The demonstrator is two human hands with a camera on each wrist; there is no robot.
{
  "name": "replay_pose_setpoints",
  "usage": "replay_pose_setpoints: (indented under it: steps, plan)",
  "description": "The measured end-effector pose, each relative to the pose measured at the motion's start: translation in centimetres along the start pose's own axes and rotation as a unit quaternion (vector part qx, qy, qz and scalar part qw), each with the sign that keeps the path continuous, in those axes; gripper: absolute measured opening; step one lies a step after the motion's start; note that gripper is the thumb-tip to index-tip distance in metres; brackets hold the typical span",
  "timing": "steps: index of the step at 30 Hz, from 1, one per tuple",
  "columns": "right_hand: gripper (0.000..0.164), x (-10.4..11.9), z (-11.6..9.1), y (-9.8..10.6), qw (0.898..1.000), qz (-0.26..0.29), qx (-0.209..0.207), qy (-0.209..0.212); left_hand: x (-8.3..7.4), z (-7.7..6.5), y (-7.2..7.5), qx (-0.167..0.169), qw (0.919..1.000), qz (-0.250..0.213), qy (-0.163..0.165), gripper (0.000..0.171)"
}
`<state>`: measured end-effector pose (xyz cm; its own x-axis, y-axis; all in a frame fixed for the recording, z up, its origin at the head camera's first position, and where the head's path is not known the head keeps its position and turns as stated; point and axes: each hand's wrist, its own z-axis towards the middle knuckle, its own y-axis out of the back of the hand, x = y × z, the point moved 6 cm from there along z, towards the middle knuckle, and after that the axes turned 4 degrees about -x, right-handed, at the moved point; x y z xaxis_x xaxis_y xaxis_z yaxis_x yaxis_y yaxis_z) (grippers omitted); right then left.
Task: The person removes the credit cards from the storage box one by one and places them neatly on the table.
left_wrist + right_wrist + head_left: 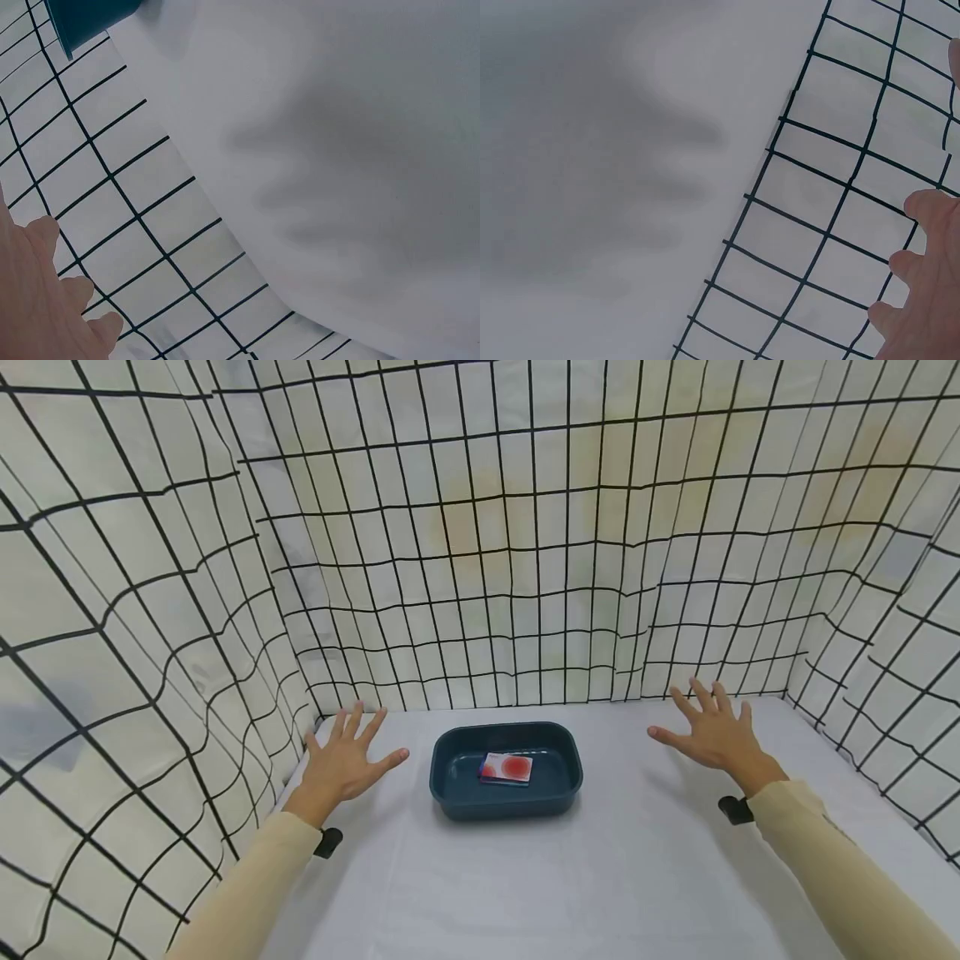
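Observation:
A dark teal plastic basin stands near the back middle of the table. Inside it lies a small flat packet or stack of cards, white with red round patches and a blue edge; its exact kind cannot be made out. To the left of the basin, my left hand is held above the table with fingers spread, holding nothing. My right hand hovers on the other side, also spread and holding nothing. A corner of the basin shows at the top of the left wrist view. Neither hand touches the basin.
A white cloth covers the table. White walls with a black grid enclose it at the back, left and right. Each wrist wears a dark strap piece, and shadows of both hands fall on the cloth.

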<state>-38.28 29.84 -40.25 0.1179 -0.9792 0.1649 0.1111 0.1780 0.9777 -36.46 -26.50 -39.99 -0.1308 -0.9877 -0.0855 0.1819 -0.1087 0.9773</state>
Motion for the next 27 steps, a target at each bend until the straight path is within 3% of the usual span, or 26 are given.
replay_pose_setpoints:
  steps: [9,15,27]
  plan:
    - [0.102,1.5,-1.3,-0.5,1.000,-0.007,-0.019,0.017,-0.3,-1.3,-0.1,-0.006,1.0000,0.003,-0.005,0.099]
    - [0.100,2.3,-2.2,-1.1,0.999,-0.010,-0.026,0.029,-1.3,-2.8,-0.6,-0.017,0.9997,-0.016,-0.007,0.095]
    - [0.091,6.3,-3.8,-1.9,0.995,0.047,-0.057,0.066,-4.4,-4.8,-2.8,-0.028,0.9933,-0.111,-0.019,0.089]
